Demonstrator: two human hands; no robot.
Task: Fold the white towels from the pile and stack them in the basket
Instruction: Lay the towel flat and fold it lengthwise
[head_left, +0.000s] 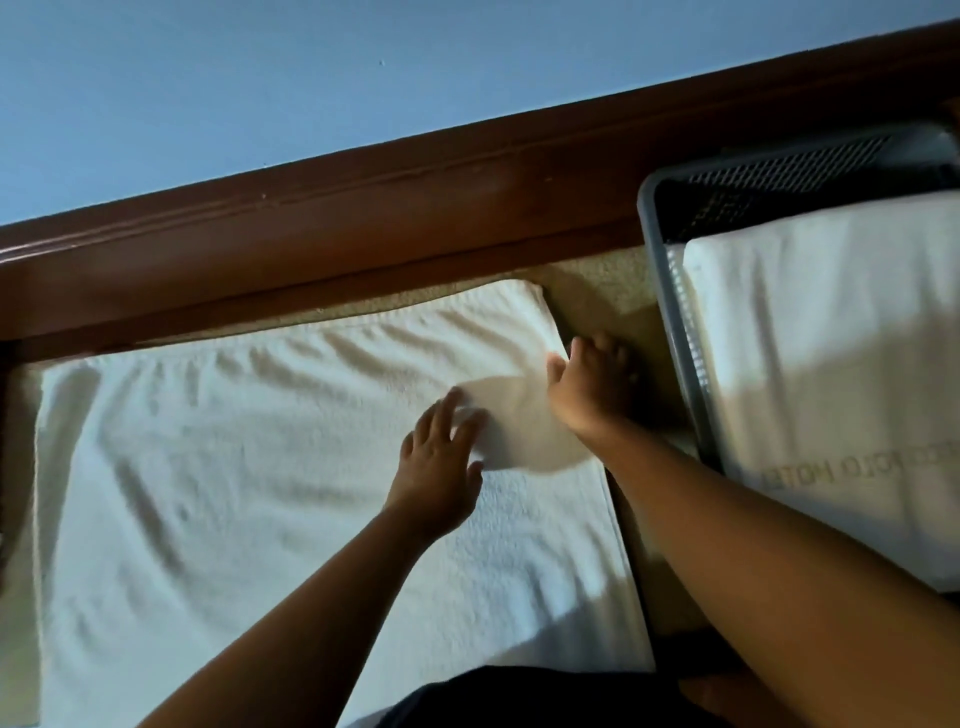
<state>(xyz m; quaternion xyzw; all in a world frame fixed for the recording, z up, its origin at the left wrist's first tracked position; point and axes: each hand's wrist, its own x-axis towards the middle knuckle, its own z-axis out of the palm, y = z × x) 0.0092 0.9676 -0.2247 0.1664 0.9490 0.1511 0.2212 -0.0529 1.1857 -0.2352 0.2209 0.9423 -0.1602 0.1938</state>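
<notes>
A white towel (249, 467) lies spread flat on the beige carpet, wrinkled near its far edge. My left hand (441, 457) presses flat on the towel's right part with straight, spread fingers. My right hand (589, 384) rests at the towel's right edge, thumb on the cloth and fingers reaching past onto the carpet. A grey mesh basket (685, 322) stands to the right. It holds a folded white towel (831, 364) with faint gold hotel lettering.
A dark wooden baseboard (415, 208) runs along the far side under a blue wall (260, 78). A strip of beige carpet (597, 296) separates towel and basket. My dark-clothed lap (519, 701) is at the bottom edge.
</notes>
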